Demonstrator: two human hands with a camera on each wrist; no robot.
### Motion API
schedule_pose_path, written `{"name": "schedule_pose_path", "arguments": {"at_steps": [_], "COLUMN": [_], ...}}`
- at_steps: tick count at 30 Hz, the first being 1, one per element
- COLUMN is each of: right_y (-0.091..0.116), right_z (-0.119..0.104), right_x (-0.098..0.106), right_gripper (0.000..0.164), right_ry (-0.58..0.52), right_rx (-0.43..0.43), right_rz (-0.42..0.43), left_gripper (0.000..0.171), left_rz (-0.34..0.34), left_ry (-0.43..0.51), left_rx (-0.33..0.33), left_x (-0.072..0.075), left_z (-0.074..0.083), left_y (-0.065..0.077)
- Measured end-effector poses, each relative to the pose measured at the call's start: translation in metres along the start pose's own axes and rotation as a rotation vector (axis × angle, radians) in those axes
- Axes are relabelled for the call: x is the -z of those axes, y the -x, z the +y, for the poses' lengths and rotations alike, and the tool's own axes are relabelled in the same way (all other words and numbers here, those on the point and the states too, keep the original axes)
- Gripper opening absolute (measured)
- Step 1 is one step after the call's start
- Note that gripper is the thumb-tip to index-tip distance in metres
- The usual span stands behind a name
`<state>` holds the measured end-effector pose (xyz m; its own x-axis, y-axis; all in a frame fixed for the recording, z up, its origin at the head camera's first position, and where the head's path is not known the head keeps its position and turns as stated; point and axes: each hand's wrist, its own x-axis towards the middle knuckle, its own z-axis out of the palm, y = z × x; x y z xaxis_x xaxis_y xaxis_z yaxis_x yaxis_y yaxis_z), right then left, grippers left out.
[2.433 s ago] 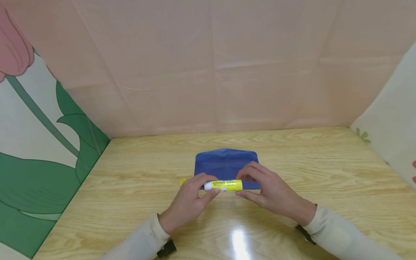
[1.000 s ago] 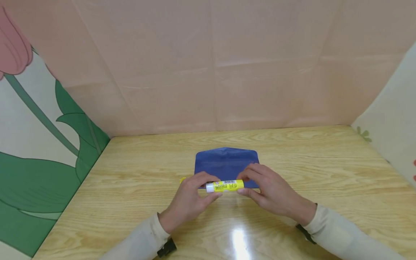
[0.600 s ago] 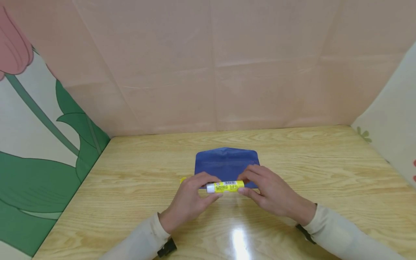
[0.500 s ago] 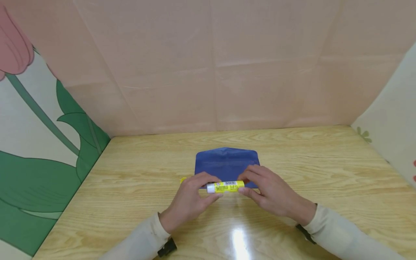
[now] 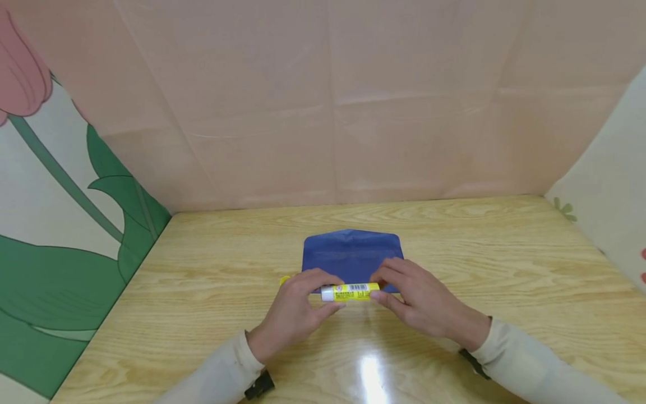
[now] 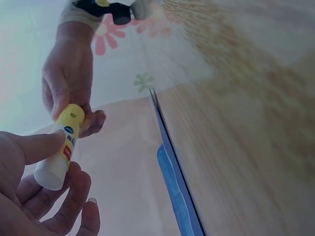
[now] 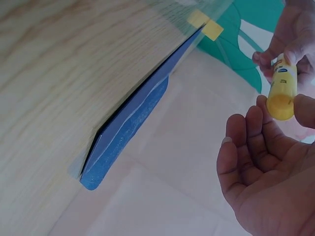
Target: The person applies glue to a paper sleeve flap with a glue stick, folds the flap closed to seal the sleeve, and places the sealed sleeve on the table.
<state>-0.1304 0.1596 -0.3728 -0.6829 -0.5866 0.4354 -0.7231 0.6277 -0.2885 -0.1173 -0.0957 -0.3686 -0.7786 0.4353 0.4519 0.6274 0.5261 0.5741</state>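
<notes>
A yellow glue stick [image 5: 353, 292] with a white end lies level between the two hands, held over the front edge of an envelope. My left hand [image 5: 290, 314] pinches its white end between thumb and fingers. At the yellow end, the thumb and fingertips of my right hand [image 5: 419, 294] grip the tube. Behind the glue stick lies a dark blue envelope [image 5: 348, 258], its flap open and pointing away from me. The right wrist view shows the envelope [image 7: 130, 123] nearly edge-on, with its flap lifted off the table.
A small yellow cap [image 5: 285, 279] sits on the wooden table [image 5: 217, 314] at the envelope's left, partly hidden behind the left hand. A pink sheet [image 5: 323, 112] rises at the table's back edge, and flower-patterned sheets [image 5: 60, 185] stand at both sides.
The glue stick has rolled about its length, so a barcode now faces up, and it has shifted slightly right and nearer. The right fingertips have drawn in on its yellow end.
</notes>
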Motion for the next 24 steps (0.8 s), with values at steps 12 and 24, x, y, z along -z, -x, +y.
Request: {"name": "schedule_pose_path", "arguments": {"at_steps": [12,24], "right_y": [-0.0004,-0.0007], "right_z": [-0.0010,-0.0010], "right_x": [0.0012,0.0015], "right_gripper": [0.009,0.005], "right_ry": [0.001,-0.011], "right_rx": [-0.011,-0.033], "right_rz": [-0.026,-0.031], "left_gripper": [0.029,0.030], "left_rz": [-0.012,-0.015], "left_ry": [-0.004,0.008], "left_rx": [0.010,0.021], "left_x": [0.0015,0.0017], "left_z": [0.0025,0.0029], "left_y": [0.0000,-0.0005]}}
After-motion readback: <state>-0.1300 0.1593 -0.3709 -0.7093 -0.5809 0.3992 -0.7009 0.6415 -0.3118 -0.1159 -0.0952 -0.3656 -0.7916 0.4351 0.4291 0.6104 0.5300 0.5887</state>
